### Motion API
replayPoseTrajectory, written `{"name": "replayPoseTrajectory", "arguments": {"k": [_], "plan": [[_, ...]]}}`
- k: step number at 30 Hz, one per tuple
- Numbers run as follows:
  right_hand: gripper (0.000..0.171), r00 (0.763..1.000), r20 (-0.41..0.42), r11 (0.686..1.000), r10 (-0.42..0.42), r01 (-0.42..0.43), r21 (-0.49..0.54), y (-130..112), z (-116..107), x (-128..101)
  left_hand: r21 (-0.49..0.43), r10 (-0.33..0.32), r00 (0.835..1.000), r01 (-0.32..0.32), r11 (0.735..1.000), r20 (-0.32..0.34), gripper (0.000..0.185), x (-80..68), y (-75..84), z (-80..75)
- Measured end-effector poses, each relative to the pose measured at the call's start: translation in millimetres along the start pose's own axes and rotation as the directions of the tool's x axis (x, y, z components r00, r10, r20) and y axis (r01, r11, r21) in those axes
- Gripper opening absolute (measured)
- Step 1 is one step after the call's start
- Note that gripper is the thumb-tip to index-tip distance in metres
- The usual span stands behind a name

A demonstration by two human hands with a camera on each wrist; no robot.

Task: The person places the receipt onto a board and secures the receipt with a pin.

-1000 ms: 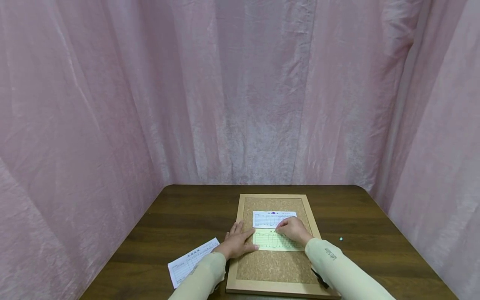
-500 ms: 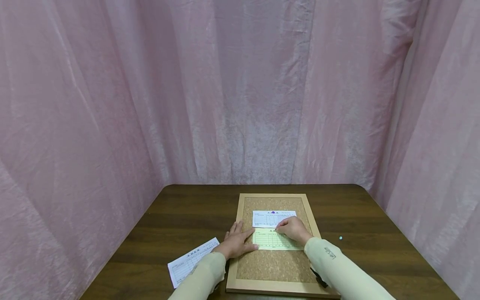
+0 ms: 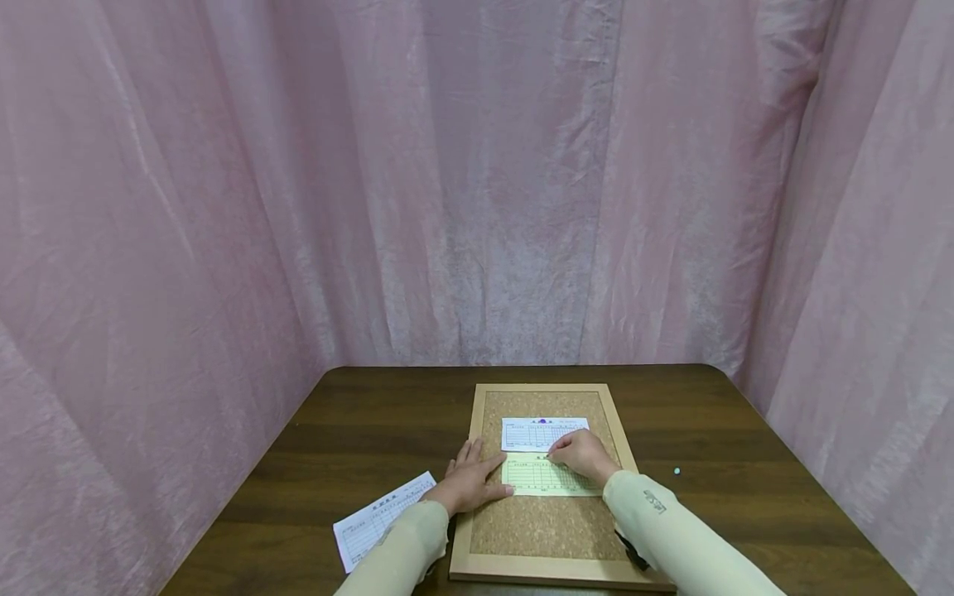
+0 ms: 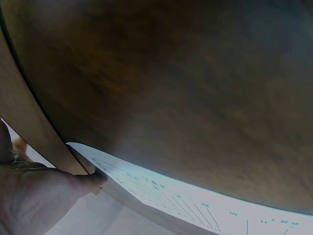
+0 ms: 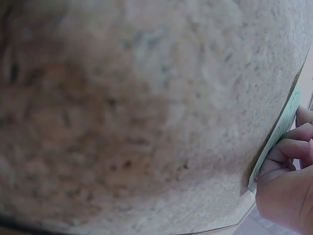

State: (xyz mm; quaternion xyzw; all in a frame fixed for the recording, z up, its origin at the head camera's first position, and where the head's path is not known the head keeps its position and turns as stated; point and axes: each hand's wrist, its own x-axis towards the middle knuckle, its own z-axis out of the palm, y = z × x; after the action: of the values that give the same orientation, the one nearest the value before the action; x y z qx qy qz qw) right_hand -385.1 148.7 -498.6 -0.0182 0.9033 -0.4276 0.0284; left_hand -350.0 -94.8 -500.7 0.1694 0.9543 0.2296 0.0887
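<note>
A corkboard point(image 3: 547, 530) in a wooden frame lies on the table. Near its top sits a white printed slip point(image 3: 525, 434) with a purple pushpin point(image 3: 542, 421) at its upper edge. Directly below is a pale green printed slip point(image 3: 532, 480). My right hand point(image 3: 585, 457) pinches a small pushpin, mostly hidden by the fingertips, at the green slip's top middle; the right wrist view shows curled fingers point(image 5: 288, 149) against that slip. My left hand point(image 3: 469, 483) lies spread over the board's left frame, thumb and forefinger at the green slip's left edge.
Another white printed slip point(image 3: 380, 517) lies slanted on the dark wooden table point(image 3: 320, 447), partly under the left forearm; it also shows in the left wrist view. A small teal pushpin point(image 3: 676, 471) is right of the board. Pink curtains point(image 3: 477, 182) hang around the table.
Both hands and the slips keep their places on the board. Only the head view has shifted very slightly.
</note>
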Motion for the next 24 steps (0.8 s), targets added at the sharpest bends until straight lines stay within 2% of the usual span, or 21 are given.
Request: {"name": "replayPoseTrajectory", "arguments": {"k": [11, 18, 24], "plan": [[0.004, 1.000, 0.000, 1.000, 0.018, -0.018, 0.002, 2.1, 1.3, 4.4, -0.006, -0.007, 1.000, 0.007, 1.000, 0.011, 0.071, -1.2, 1.2, -1.7], [0.008, 1.000, 0.000, 0.998, 0.027, -0.027, 0.056, 4.0, 3.6, 5.4, 0.003, -0.008, 1.000, 0.008, 1.000, 0.013, 0.071, 0.2, -0.2, 0.6], [0.008, 1.000, -0.012, 0.998, 0.003, -0.002, 0.056, 2.5, 3.9, 2.1, 0.003, -0.001, 1.000, 0.001, 1.000, 0.009, 0.070, -0.1, -0.1, 0.2]]}}
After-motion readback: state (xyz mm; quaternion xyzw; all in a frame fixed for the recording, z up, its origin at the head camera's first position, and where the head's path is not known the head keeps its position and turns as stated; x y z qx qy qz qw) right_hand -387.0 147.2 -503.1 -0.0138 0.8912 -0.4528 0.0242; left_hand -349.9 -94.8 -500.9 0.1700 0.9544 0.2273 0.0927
